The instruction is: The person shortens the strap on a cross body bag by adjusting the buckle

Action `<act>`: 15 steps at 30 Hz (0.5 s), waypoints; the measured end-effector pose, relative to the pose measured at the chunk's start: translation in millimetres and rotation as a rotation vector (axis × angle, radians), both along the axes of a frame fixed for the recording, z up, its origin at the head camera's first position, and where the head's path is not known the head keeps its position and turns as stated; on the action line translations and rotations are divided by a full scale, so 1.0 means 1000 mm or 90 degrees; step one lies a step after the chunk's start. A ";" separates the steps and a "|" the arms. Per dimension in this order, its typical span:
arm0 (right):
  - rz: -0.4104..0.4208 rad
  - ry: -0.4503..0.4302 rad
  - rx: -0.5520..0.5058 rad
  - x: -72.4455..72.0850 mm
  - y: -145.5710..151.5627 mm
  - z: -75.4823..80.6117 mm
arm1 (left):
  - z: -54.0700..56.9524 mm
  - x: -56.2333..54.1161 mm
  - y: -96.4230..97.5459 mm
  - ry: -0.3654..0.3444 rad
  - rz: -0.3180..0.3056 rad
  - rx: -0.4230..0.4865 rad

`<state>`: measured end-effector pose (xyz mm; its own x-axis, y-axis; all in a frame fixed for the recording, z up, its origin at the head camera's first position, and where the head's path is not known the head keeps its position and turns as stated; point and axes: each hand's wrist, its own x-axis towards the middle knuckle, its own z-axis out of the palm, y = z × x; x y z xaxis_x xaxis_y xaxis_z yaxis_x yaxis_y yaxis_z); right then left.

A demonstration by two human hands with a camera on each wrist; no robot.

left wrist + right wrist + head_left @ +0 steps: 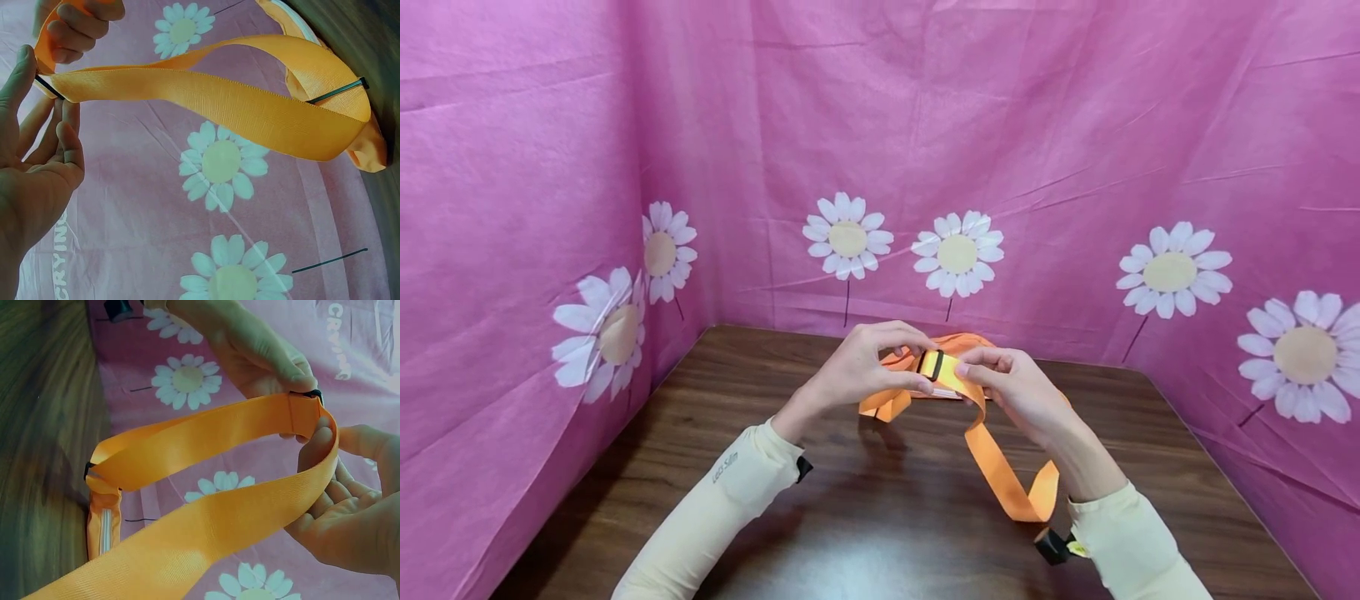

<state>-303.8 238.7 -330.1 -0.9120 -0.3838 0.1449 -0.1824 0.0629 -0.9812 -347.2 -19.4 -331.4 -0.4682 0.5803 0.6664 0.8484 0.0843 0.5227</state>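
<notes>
My left hand (pixel 865 362) pinches a black slide buckle (pixel 937 365) between thumb and fingers. The buckle sits on an orange webbing strap (pixel 996 462). Just right of it, my right hand (pixel 1022 392) pinches the strap between thumb and fingers; from there a long length hangs down and curls near the table. An orange zippered pouch (pixel 964 340) lies behind the hands, partly hidden by them. In the right wrist view the strap loops back to a second black buckle (pixel 89 471) near the pouch's white zipper (pixel 106 531).
A dark wood-grain table (pixel 820 517) lies beneath the hands. Pink cloth (pixel 880 125) printed with white daisies stands around its back and sides. Small dark blocks sit by both cuffs, one at the right cuff (pixel 1052 546).
</notes>
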 end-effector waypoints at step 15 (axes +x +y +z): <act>-0.051 -0.019 0.011 0.004 -0.003 0.000 | -0.002 -0.001 0.002 0.012 0.010 -0.040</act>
<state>-299.6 235.9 -329.7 -0.9437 -0.3116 0.1115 -0.1472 0.0935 -0.9847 -348.4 -16.9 -333.6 -0.4658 0.6138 0.6373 0.8561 0.1305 0.5000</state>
